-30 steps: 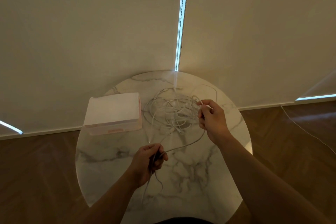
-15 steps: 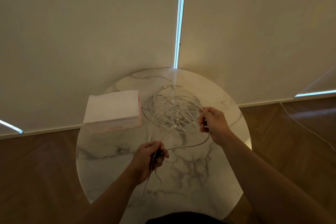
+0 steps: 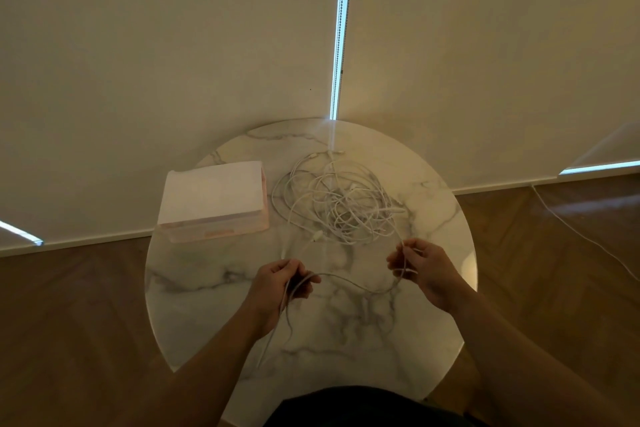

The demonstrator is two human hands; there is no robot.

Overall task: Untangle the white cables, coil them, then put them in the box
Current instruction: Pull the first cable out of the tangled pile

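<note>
A tangle of white cables (image 3: 341, 203) lies on the far half of the round marble table (image 3: 429, 350). One white cable (image 3: 349, 282) runs out of the pile toward me and sags between my hands. My left hand (image 3: 278, 289) grips that cable, and its loose end hangs down past my wrist. My right hand (image 3: 420, 269) pinches the same cable just in front of the pile. The box (image 3: 213, 199) sits on the table's left side with its white lid closed, next to the tangle.
The table stands against a wall of cream roller blinds (image 3: 173, 45). Wooden floor (image 3: 69, 322) surrounds it. Another white cord (image 3: 581, 236) trails across the floor on the right.
My right hand has drawn back from the pile toward me and to the right, pulling a length of cable out. The left hand stayed nearly in place. The tangle shifted slightly.
</note>
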